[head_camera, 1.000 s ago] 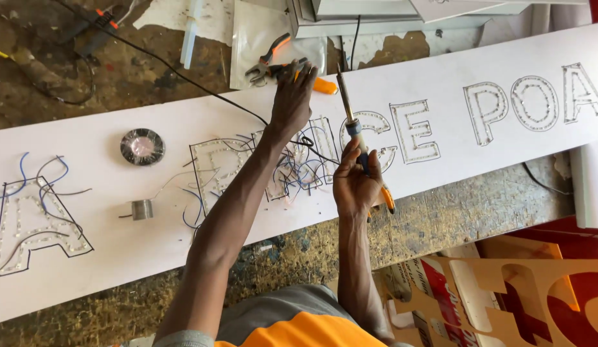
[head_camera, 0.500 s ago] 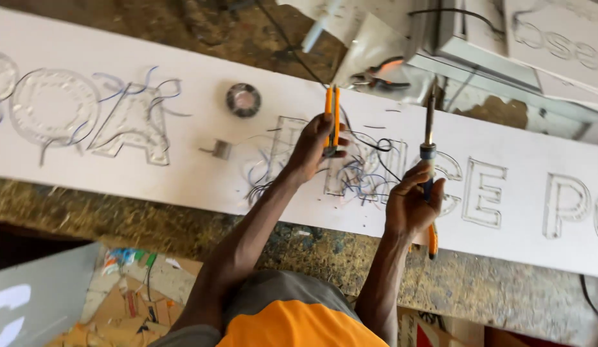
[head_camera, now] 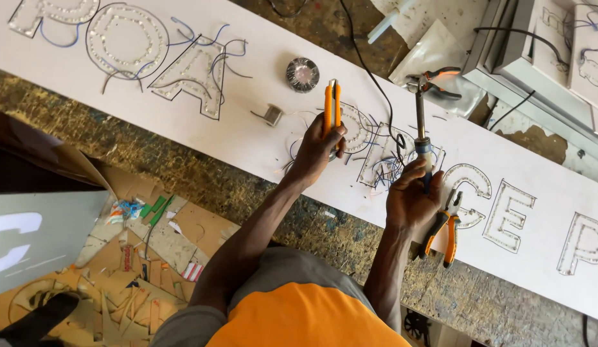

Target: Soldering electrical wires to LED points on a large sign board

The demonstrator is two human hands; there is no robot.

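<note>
Fingers [head_camera: 324, 138] of the left hand [head_camera: 318, 151] close round an orange knife [head_camera: 331, 106], its length pointing away across the white sign board [head_camera: 247, 138]. Just beside it, the right hand [head_camera: 411, 199] grips an upright soldering iron [head_camera: 421, 128] — tip over the wired letter [head_camera: 382, 154] between both hands.

White sign board [head_camera: 260, 138] cut off at both frame edges; pliers [head_camera: 443, 225] jaws hidden behind right hand [head_camera: 411, 202].

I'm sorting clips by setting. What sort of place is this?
Probably a sign-making workshop: a long white board carries outlined letters studded with small lights and loose wires, the right hand holds a soldering iron, and cut cardboard scraps litter the floor.
</note>
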